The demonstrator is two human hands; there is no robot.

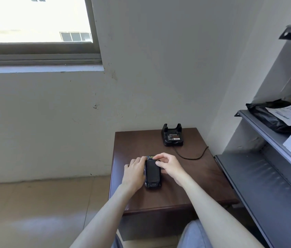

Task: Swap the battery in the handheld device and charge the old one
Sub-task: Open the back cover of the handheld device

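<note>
A black handheld device (153,174) lies back-side up in the middle of a small dark wooden table (185,178). My left hand (135,173) presses against its left side and holds it steady. My right hand (168,164) hovers over the device's far end, thumb and fingers pinched at the top edge of its back. At the table's far right stands a black charging cradle (173,136); a black battery (174,137) with a label sits in its slot.
A black cable (193,157) curves from the cradle across the table to the right. Grey metal shelves (266,158) stand at the right, holding a black parcel (273,117) and white packets. A wall and a window are behind the table.
</note>
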